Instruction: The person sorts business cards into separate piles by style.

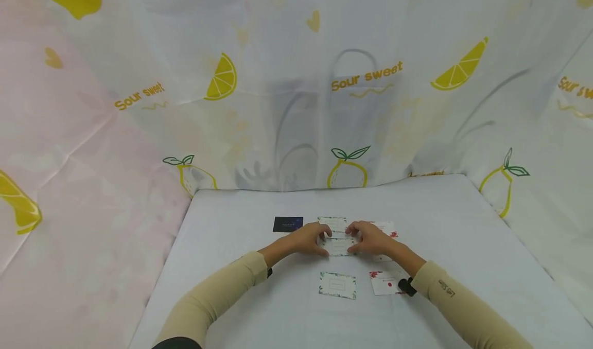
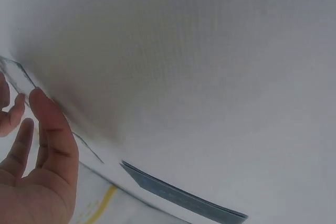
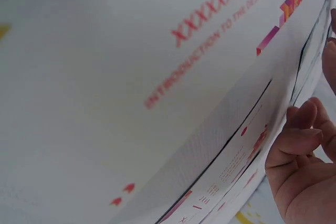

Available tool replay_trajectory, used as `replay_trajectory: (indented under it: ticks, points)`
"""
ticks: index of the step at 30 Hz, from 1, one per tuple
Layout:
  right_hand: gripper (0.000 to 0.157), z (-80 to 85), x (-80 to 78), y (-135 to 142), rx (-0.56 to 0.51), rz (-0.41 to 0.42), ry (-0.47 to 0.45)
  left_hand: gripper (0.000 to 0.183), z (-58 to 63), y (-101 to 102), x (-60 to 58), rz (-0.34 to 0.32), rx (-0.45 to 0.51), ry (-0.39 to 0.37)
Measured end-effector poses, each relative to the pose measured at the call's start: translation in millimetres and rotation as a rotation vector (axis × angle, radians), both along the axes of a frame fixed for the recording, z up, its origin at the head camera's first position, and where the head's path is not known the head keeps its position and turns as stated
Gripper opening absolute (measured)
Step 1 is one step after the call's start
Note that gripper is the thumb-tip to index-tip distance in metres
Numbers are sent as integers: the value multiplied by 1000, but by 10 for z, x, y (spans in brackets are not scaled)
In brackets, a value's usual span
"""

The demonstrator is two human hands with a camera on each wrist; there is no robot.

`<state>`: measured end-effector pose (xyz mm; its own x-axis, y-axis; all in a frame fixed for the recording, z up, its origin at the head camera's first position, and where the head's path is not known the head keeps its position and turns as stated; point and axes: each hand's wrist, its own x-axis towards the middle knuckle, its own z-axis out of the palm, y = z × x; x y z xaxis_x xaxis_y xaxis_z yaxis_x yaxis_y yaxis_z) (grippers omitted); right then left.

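Observation:
Several small cards lie on the white table. A white card with a green leafy border [image 1: 338, 246] is between my two hands in the head view. My left hand [image 1: 307, 239] holds its left edge, with bent fingers near the upper corner and the thumb near the lower one. On the opposite edge, my right hand [image 1: 372, 239] holds it in the same way. Beyond it lies a matching leafy card [image 1: 332, 224], and nearer the front another leafy card [image 1: 337, 285]. The wrist views show both hands with curved fingers at the card's edge [image 3: 306, 69].
A dark card [image 1: 288, 224] lies left of the leafy ones. Under and beside the right forearm are white cards with red marks, including a front one [image 1: 384, 283] and a back one [image 1: 386, 228]. A lemon-print cloth [image 1: 296, 107] hangs behind the table [image 1: 231, 287].

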<state>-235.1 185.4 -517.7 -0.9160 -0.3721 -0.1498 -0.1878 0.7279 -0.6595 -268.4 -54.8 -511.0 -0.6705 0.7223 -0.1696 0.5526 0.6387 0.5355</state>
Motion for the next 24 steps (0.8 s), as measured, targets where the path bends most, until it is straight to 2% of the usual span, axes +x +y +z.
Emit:
replay_trajectory:
  ticks: [5, 12, 19, 24]
  points:
    - [42, -3, 10, -16, 35, 37, 49, 56, -68, 24, 7, 41, -34, 36]
    - [39, 11, 35, -80, 73, 76, 103, 57, -48, 55, 59, 119, -112, 92]
    - [39, 44, 56, -146, 121, 54, 74, 58, -61, 61, 91, 125, -117, 117]
    - [38, 41, 53, -166, 124, 45, 74, 52, -71, 47, 77, 104, -101, 137]
